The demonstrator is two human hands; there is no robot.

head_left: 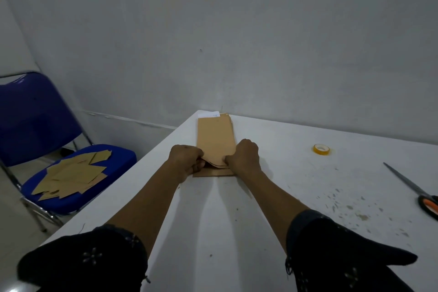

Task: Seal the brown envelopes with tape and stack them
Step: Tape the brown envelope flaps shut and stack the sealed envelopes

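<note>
While both our hands curl at its near end, the top brown envelope (pixel 215 142) lies between them; left hand (pixel 187 161) pinches the flap, right hand (pixel 244 157) grips the edge. Tape roll (pixel 321 149) right of right hand; scissors (pixel 412 187) farther right.

1. Walls (pixel 237 31): plain, pale grey-white, unadorned; small dark mark near centre.
2. Table (pixel 272 197): white top, corner set close to the rear wall; surface scuffed and speckled on the right.
3. Chair (pixel 35 121): blue padded folding type, metal frame, left of table.
4. Light: dim, even.
</note>
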